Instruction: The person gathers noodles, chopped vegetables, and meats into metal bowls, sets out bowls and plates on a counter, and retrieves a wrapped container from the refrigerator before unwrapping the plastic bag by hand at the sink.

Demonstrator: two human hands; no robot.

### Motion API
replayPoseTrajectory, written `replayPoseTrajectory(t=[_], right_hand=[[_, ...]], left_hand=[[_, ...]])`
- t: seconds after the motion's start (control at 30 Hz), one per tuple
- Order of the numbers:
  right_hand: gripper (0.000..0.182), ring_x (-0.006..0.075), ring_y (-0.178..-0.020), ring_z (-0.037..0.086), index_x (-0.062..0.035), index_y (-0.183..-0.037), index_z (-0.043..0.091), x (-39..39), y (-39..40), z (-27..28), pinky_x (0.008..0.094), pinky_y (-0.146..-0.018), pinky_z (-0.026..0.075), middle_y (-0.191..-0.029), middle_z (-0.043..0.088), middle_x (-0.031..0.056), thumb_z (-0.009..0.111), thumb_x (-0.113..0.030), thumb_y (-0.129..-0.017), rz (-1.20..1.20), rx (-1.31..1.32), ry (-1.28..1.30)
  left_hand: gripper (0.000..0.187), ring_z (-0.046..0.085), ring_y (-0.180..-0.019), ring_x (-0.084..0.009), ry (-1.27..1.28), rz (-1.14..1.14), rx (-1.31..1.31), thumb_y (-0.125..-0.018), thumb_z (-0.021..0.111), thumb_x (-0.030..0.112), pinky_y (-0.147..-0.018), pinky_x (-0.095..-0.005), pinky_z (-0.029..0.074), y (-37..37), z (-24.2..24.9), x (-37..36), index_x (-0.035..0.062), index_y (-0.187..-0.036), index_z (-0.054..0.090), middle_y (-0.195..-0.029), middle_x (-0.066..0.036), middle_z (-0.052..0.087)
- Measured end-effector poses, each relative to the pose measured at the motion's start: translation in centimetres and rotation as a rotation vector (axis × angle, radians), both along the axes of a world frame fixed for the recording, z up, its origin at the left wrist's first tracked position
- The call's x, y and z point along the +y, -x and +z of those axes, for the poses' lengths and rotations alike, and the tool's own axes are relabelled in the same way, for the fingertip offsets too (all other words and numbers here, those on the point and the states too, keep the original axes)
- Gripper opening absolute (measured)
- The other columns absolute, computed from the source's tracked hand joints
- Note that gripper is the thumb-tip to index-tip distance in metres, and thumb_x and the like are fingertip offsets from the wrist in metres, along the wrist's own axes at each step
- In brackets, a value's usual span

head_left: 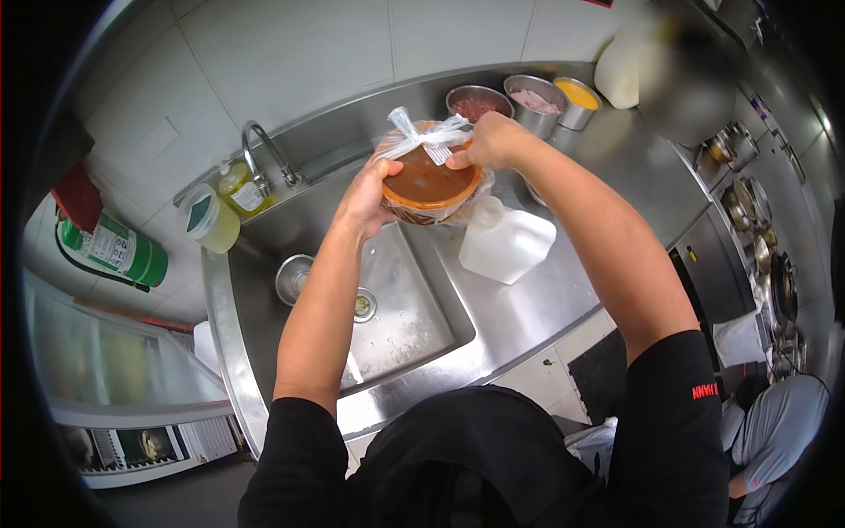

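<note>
An orange-rimmed bowl [431, 187] of brown contents is wrapped in a clear plastic bag, whose white top is tied in a knot [410, 132]. My left hand [365, 195] grips the bowl's left side, thumb on the rim. On the other side, my right hand [486, 143] pinches the plastic near a small printed label [436, 154]; its fingers are closed. The bowl is held above the back edge of the sink. Just below and right of it, a white plastic jug [506, 239] rests on the steel counter.
A steel sink [400, 295] holds a metal cup [293, 279]. Behind it are a faucet [255, 150], a yellow soap bottle [240, 189] and a plastic tub [211, 220]. Metal containers [534, 106] stand at the back. Another person's leg [779, 431] shows lower right.
</note>
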State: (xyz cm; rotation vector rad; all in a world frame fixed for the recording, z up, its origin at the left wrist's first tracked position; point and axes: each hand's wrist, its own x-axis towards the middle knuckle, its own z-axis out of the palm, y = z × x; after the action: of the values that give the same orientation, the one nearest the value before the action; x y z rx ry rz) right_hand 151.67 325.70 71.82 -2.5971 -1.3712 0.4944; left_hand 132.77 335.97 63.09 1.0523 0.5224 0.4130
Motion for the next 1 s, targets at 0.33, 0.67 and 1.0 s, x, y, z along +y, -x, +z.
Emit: replayPoseTrajectory(t=[0.33, 0.67, 1.0], right_hand=[[0.059, 0.0327, -0.098, 0.067, 0.0072, -0.103, 0.069, -0.7, 1.2, 1.0, 0.0384, -0.085, 0.052, -0.104, 0.069, 0.0232, 0.081, -0.043, -0.073, 0.064, -0.064, 0.031], [0.045, 0.0336, -0.097, 0.067, 0.0041, -0.101, 0.071, 0.1, 0.8, -0.3, 0.04, -0.084, 0.052, -0.104, 0.069, 0.0218, 0.077, -0.033, -0.076, 0.162, -0.159, 0.091], [0.042, 0.031, -0.086, 0.068, 0.0055, -0.095, 0.071, -1.4, 1.8, 1.4, 0.0418, -0.069, 0.055, -0.09, 0.071, 0.0174, 0.076, -0.033, -0.079, 0.168, -0.085, 0.105]], left_hand=[[0.06, 0.052, -0.122, -0.0387, 0.001, -0.058, 0.037, -0.086, 0.052, 0.029, -0.097, -0.0601, 0.044, -0.5, 0.3, 0.1, 0.0063, -0.141, 0.04, -0.137, -0.019, 0.049], [0.058, 0.057, -0.116, -0.0362, -0.058, -0.099, 0.097, -0.086, 0.053, 0.03, -0.091, -0.0569, 0.049, -0.7, 0.3, 0.9, 0.0036, -0.137, 0.044, -0.132, -0.019, 0.054], [0.06, 0.058, -0.114, -0.0365, -0.084, -0.098, 0.09, -0.086, 0.052, 0.032, -0.088, -0.0567, 0.05, -0.5, 0.1, 0.8, 0.0028, -0.138, 0.042, -0.132, -0.02, 0.053]])
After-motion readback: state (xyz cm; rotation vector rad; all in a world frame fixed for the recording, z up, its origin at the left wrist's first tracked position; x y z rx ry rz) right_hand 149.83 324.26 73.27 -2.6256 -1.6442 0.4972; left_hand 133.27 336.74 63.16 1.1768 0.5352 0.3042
